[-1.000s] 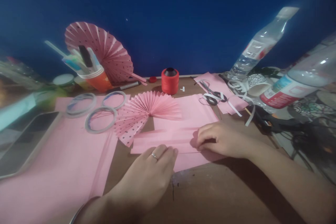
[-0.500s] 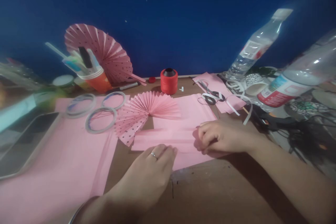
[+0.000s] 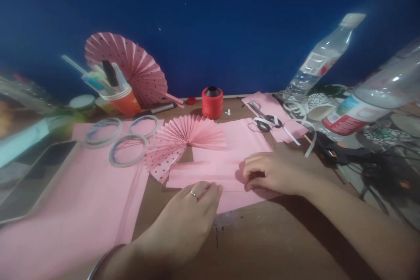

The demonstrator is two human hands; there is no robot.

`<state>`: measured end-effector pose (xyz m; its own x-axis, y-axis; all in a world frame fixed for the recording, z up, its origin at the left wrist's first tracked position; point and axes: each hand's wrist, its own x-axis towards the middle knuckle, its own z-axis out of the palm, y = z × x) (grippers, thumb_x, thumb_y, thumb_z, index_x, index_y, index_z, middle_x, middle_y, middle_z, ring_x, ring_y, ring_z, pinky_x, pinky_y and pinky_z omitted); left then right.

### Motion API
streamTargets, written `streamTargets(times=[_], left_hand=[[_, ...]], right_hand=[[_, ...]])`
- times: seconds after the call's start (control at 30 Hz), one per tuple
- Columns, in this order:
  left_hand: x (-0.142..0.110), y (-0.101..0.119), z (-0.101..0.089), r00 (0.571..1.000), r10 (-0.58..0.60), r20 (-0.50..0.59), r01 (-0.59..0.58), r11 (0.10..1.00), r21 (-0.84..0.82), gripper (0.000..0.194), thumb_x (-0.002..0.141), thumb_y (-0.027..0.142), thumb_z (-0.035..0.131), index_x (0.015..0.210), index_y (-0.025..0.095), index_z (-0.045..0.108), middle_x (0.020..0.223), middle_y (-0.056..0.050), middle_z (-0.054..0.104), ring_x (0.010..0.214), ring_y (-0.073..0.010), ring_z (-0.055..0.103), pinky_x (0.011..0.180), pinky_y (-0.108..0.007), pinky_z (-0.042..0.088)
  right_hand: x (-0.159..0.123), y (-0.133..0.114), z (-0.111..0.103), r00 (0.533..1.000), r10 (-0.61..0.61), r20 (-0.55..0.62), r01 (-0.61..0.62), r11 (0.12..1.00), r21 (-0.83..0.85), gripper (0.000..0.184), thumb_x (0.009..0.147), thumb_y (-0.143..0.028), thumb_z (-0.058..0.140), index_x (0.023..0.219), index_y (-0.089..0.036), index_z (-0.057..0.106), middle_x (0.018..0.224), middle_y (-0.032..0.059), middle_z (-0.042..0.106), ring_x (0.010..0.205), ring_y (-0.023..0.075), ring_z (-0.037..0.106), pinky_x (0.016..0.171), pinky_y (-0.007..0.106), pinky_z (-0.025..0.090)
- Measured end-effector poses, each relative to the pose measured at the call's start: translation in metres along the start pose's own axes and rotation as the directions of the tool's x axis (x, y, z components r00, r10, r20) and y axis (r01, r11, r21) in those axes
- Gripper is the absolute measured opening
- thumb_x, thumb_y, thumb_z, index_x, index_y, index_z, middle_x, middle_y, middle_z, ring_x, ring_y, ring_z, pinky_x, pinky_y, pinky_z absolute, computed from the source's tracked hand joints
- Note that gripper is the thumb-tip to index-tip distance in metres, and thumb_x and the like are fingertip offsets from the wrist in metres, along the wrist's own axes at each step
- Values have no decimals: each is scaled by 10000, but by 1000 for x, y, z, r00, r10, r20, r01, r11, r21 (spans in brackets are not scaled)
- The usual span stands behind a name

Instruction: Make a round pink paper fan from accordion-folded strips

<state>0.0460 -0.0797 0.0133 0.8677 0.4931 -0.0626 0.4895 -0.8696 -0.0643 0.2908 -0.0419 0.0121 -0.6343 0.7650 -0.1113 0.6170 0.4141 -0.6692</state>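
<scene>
A pink paper sheet (image 3: pixel 210 176) lies in the middle of the table, with crease lines across it and its near part folded into a strip. My left hand (image 3: pixel 192 212), with a ring on one finger, presses the strip's near edge; its fingers are together and its thumb is hidden. At the strip's right end, my right hand (image 3: pixel 274 174) has curled fingers closed on the paper, thumb near the index finger. Just beyond the strip, a pleated pink paper fan (image 3: pixel 187 140) with dark dots on part of it rests partly on another pink sheet (image 3: pixel 244 133).
Tape rolls (image 3: pixel 127 151) lie on a large pink sheet (image 3: pixel 98 197) at left, beside a phone (image 3: pixel 39 179). Behind stand a cup of pens (image 3: pixel 126 100), a larger dotted fan (image 3: pixel 127 65) and red thread (image 3: pixel 212 104). Scissors (image 3: pixel 264 120) and bottles (image 3: pixel 348 113) are at right.
My right hand has shifted slightly left along the strip, its fingers curling tighter and then loosening. The left hand stays in place on the paper.
</scene>
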Motion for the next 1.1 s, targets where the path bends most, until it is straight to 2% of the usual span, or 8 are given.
streamTargets(times=[0.23, 0.4, 0.5, 0.57, 0.7, 0.8, 0.93, 1.1], left_hand=[[0, 0, -2, 1000, -3, -2, 3, 1000, 0, 469, 793, 84, 352, 1261, 56, 349, 1201, -113, 488, 1009, -237, 452, 780, -352, 453], [0, -1, -4, 1000, -3, -4, 3, 1000, -1, 459, 793, 84, 365, 1251, 62, 353, 1194, -115, 493, 1013, -236, 458, 769, -343, 456], [0, 0, -6, 1000, -21, 1, 21, 1000, 6, 441, 801, 95, 369, 1242, 80, 363, 1175, -105, 504, 971, -226, 477, 717, -330, 469], [1, 2, -7, 998, -55, 5, 55, 998, 19, 421, 806, 106, 376, 1226, 98, 384, 1155, -100, 514, 932, -223, 494, 686, -332, 473], [2, 5, -7, 993, -121, 6, 121, 992, 24, 389, 814, 128, 379, 1202, 121, 413, 1119, -90, 535, 944, -241, 504, 699, -368, 475], [0, 4, -5, 992, -127, -15, 127, 992, -3, 401, 817, 156, 388, 1215, 114, 403, 1137, -94, 532, 995, -239, 498, 773, -374, 466], [-2, 2, 0, 993, -101, -61, 100, 995, -16, 437, 823, 153, 371, 1256, 95, 356, 1267, -113, 451, 1151, -230, 417, 894, -351, 420], [-3, 1, 3, 995, -81, -51, 81, 997, 2, 443, 824, 140, 351, 1264, 94, 355, 1294, -126, 435, 1181, -235, 403, 907, -354, 416]], right_hand=[[-8, -4, -15, 997, 1, 75, 11, 989, -149, 230, 709, -234, 631, 525, -179, 506, 678, -12, 501, 687, 125, 486, 610, 238, 356], [-17, 7, -17, 999, -17, 38, 25, 973, -231, 231, 705, -192, 610, 487, -191, 535, 614, -9, 520, 681, 142, 484, 695, 287, 358], [-21, 7, -17, 999, -51, 8, 51, 968, -247, 177, 726, -191, 584, 551, -208, 604, 654, -2, 572, 715, 151, 510, 725, 305, 364], [-21, 3, -18, 997, -73, -26, 65, 970, -232, 104, 750, -221, 572, 689, -226, 656, 756, 6, 615, 771, 157, 534, 745, 308, 378], [-16, -1, -13, 989, -116, -87, 98, 977, -192, 180, 790, -249, 553, 943, -250, 647, 933, 24, 636, 895, 162, 544, 791, 297, 409], [-12, 1, -8, 983, -159, -91, 140, 972, -186, 171, 814, -221, 520, 908, -239, 662, 918, 23, 643, 898, 152, 547, 803, 287, 421], [-11, 1, -6, 986, -146, -82, 126, 969, -213, 227, 843, -208, 455, 833, -229, 681, 889, 22, 648, 871, 149, 559, 804, 303, 432], [-13, -1, -7, 987, -127, -95, 106, 973, -204, 222, 833, -199, 461, 818, -221, 681, 882, 30, 646, 864, 157, 558, 794, 313, 433]])
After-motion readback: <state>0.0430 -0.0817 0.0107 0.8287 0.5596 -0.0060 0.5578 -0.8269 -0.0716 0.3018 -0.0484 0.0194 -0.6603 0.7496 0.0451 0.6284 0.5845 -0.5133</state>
